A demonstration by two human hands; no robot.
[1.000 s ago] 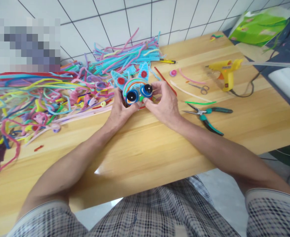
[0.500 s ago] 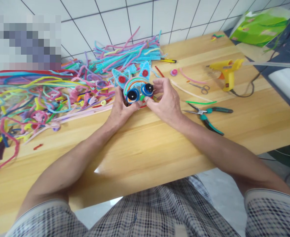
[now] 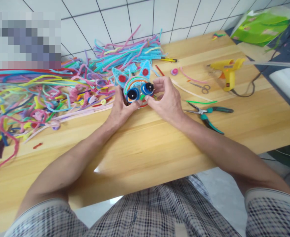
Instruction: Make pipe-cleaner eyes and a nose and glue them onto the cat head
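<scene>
Between my hands sits a pipe-cleaner animal head (image 3: 137, 86) with blue pointed ears, red ear centres, big black eyes ringed in blue and a small green nose. My left hand (image 3: 121, 107) grips its left side, thumb along the lower edge and fingers partly hidden behind. From the other side my right hand (image 3: 168, 98) holds it, the thumb pressed by the nose and the other fingers curled near the right eye. Whether a small piece lies under the right thumb cannot be made out.
Loose pipe cleaners (image 3: 48, 95) heap at the left, with a bundle of blue and pink ones (image 3: 132, 52) by the tiled wall. Pliers (image 3: 202, 112), small scissors (image 3: 201, 87), a yellow glue gun (image 3: 226, 70) with its cord and a yellow cutter (image 3: 169, 60) lie to the right.
My hands and the animal head stay almost where they were. The camera view has shifted very slightly.
</scene>
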